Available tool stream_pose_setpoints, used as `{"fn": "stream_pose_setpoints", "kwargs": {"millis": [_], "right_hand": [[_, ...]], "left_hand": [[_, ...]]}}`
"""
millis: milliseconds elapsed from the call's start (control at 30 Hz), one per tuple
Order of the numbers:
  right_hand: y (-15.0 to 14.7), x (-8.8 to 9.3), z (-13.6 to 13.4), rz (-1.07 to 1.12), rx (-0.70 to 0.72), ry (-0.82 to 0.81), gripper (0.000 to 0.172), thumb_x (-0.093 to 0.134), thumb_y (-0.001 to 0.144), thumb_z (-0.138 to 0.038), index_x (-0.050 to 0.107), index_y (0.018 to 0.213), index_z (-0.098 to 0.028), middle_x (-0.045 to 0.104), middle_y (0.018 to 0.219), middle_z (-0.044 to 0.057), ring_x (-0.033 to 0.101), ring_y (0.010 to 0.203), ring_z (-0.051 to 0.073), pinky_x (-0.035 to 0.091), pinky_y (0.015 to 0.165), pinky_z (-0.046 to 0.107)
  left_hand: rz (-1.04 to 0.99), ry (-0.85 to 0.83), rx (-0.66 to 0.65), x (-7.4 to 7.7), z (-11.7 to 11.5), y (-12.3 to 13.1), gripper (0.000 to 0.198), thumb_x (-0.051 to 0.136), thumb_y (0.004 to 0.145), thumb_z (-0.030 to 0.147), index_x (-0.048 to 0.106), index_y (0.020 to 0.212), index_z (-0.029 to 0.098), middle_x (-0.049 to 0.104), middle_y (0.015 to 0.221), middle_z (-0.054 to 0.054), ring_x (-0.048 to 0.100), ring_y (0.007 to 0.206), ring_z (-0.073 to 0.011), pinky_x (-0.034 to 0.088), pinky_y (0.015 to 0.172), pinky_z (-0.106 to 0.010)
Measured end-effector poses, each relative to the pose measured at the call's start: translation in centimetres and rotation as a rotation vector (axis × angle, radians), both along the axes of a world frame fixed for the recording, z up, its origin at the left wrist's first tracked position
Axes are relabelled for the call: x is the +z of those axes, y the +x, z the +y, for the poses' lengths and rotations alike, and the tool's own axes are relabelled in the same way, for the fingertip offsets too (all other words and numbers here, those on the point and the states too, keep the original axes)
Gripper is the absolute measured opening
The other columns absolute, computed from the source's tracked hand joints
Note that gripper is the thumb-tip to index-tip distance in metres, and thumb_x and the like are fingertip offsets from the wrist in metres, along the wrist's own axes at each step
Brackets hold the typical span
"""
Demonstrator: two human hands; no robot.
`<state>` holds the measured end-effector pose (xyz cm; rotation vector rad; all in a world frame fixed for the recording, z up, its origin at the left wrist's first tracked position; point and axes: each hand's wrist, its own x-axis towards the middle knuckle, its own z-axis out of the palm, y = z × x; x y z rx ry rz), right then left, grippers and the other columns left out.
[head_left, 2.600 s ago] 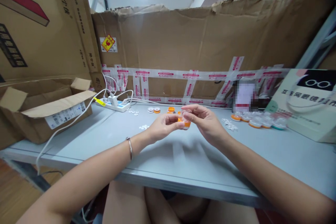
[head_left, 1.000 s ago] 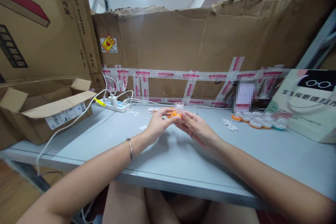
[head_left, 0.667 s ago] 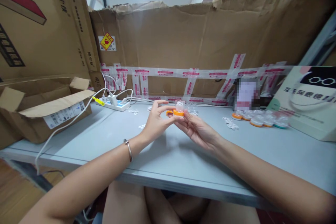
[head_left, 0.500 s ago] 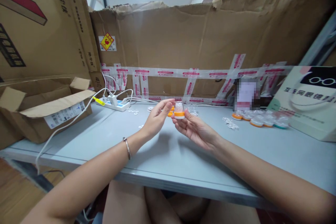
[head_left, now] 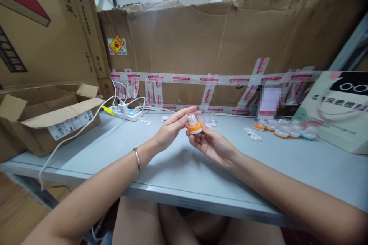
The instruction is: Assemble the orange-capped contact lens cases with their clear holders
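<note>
Between my hands, above the table, is a small clear plastic container (head_left: 192, 120) with an orange ring and a white base. White pieces with dark dots show through its clear dome, which leans toward the left. My right hand (head_left: 211, 141) has the container by its orange ring, thumb on the near right side and fingers beneath. My left hand (head_left: 172, 126) lies against the dome's left side, its fingers stretched out behind it and its thumb close to the ring. Whether the left fingers press on the dome is hard to see.
Clear containers with orange and teal rings (head_left: 290, 130) stand in a group at the right, beside flat white pieces (head_left: 252, 134). Small white discs (head_left: 145, 121) lie near a power strip (head_left: 126, 113). An open cardboard box (head_left: 51, 118) is at left; a large carton (head_left: 178, 46) backs the table.
The container has tipped from upright toward the left and moved slightly left and down. My left fingers now reach further behind its dome, while my right hand keeps its hold.
</note>
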<state>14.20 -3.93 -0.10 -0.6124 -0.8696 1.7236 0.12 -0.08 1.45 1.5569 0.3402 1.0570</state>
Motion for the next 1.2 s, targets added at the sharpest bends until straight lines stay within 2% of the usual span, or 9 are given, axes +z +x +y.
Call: {"fn": "stream_pose_setpoints", "kwargs": {"millis": [133, 267, 333, 433, 600, 733, 867, 1033, 1200], "right_hand": [[-0.01, -0.11, 0.08, 0.015, 0.013, 0.006, 0.019, 0.051, 0.083, -0.031, 0.062, 0.084, -0.016, 0.067, 0.073, 0.004, 0.063, 0.068, 0.009, 0.051, 0.072, 0.02], [0.09, -0.2, 0.13, 0.02, -0.007, 0.006, 0.018, 0.051, 0.083, -0.03, 0.062, 0.083, -0.016, 0.067, 0.073, 0.003, 0.062, 0.067, 0.009, 0.051, 0.069, 0.019], [0.11, -0.17, 0.12, 0.013, -0.011, 0.008, 0.019, 0.05, 0.084, -0.03, 0.063, 0.082, -0.016, 0.067, 0.072, 0.004, 0.062, 0.067, 0.009, 0.051, 0.07, 0.02], [0.11, -0.13, 0.12, 0.013, -0.004, 0.014, 0.019, 0.05, 0.084, -0.03, 0.062, 0.083, -0.016, 0.067, 0.072, 0.004, 0.063, 0.068, 0.009, 0.051, 0.072, 0.021], [0.12, -0.23, 0.19, 0.019, -0.024, 0.034, 0.019, 0.051, 0.083, -0.03, 0.062, 0.084, -0.015, 0.067, 0.073, 0.004, 0.063, 0.069, 0.009, 0.051, 0.073, 0.02], [0.16, -0.27, 0.17, 0.01, -0.018, 0.044, 0.016, 0.054, 0.081, -0.03, 0.062, 0.081, -0.017, 0.067, 0.073, 0.003, 0.063, 0.069, 0.01, 0.05, 0.075, 0.022], [0.27, -0.33, 0.22, -0.004, -0.024, 0.048, 0.016, 0.054, 0.081, -0.031, 0.062, 0.083, -0.017, 0.066, 0.074, 0.003, 0.062, 0.068, 0.01, 0.05, 0.073, 0.023], [0.27, -0.34, 0.32, 0.0, -0.034, 0.056, 0.013, 0.056, 0.08, -0.03, 0.061, 0.079, -0.018, 0.066, 0.071, 0.002, 0.061, 0.068, 0.01, 0.049, 0.076, 0.024], [0.23, -0.31, 0.28, -0.007, -0.047, 0.038, 0.016, 0.054, 0.081, -0.03, 0.062, 0.082, -0.016, 0.066, 0.071, 0.003, 0.061, 0.068, 0.01, 0.049, 0.074, 0.022]], "left_hand": [[0.029, 0.058, 0.225, -0.03, -0.15, 0.17, 0.038, 0.064, 0.071, 0.036, 0.054, 0.103, 0.016, 0.058, 0.106, -0.009, 0.052, 0.099, -0.0206, 0.041, 0.08, -0.029], [0.015, 0.011, 0.03, 0.07, -0.09, 0.1, 0.042, 0.06, 0.075, 0.033, 0.047, 0.112, 0.019, 0.055, 0.113, -0.011, 0.052, 0.102, -0.0217, 0.04, 0.083, -0.033], [0.022, 0.009, 0.068, 0.09, -0.08, 0.11, 0.042, 0.06, 0.075, 0.035, 0.047, 0.112, 0.02, 0.051, 0.119, -0.01, 0.049, 0.106, -0.0221, 0.04, 0.084, -0.033], [0.027, 0.021, 0.2, 0.07, -0.09, 0.18, 0.047, 0.066, 0.069, 0.032, 0.046, 0.109, 0.019, 0.056, 0.107, -0.009, 0.052, 0.1, -0.0206, 0.041, 0.081, -0.031], [0.024, -0.038, 0.061, 0.04, -0.14, 0.24, 0.043, 0.058, 0.076, 0.035, 0.042, 0.114, 0.02, 0.055, 0.11, -0.009, 0.053, 0.1, -0.0204, 0.04, 0.084, -0.035], [0.043, 0.022, 0.239, 0.03, -0.21, 0.32, 0.042, 0.067, 0.068, 0.033, 0.047, 0.101, 0.017, 0.055, 0.106, -0.009, 0.052, 0.098, -0.0203, 0.041, 0.081, -0.031], [0.022, -0.03, 0.075, 0.1, -0.15, 0.26, 0.044, 0.063, 0.072, 0.033, 0.044, 0.108, 0.018, 0.057, 0.107, -0.01, 0.053, 0.098, -0.0207, 0.04, 0.083, -0.034], [0.041, -0.006, 0.248, 0.11, -0.15, 0.36, 0.043, 0.069, 0.066, 0.03, 0.047, 0.101, 0.017, 0.057, 0.101, -0.008, 0.052, 0.098, -0.0198, 0.04, 0.083, -0.032], [0.03, -0.078, 0.135, 0.12, -0.18, 0.38, 0.036, 0.058, 0.076, 0.035, 0.047, 0.105, 0.018, 0.058, 0.103, -0.007, 0.054, 0.096, -0.0182, 0.04, 0.084, -0.034]]}}
